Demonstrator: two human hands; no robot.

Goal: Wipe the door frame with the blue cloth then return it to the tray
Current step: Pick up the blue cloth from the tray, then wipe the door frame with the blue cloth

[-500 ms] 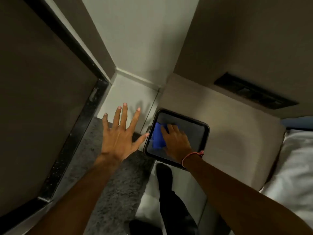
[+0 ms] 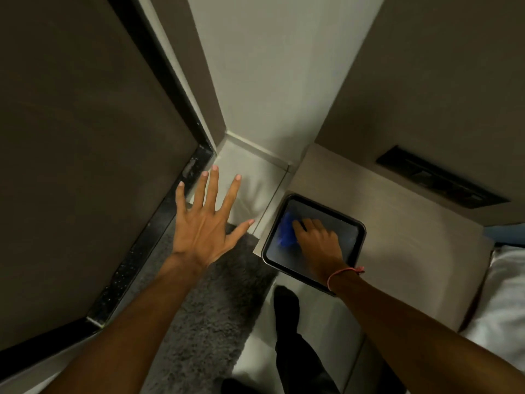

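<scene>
A blue cloth [image 2: 286, 230] lies crumpled in the left part of a dark square tray [image 2: 353, 227] on a light bedside unit. My right hand [image 2: 319, 241] rests in the tray with its fingers curled onto the cloth; part of the cloth is hidden under them. My left hand [image 2: 206, 220] hovers in the air with fingers spread wide, holding nothing, to the left of the tray and near the black door frame [image 2: 170, 200]. The frame runs along the edge of a dark brown door at the left.
A grey shaggy rug [image 2: 210, 305] covers the floor below my left arm. A black switch panel [image 2: 440, 180] sits on the wall behind the unit. White bedding [image 2: 502, 302] is at the right edge. My dark-trousered leg [image 2: 287, 317] stands below the tray.
The view has tilted so that hands and tray sit lower in the picture. My right hand stays on the blue cloth in the tray, and my left hand stays spread.
</scene>
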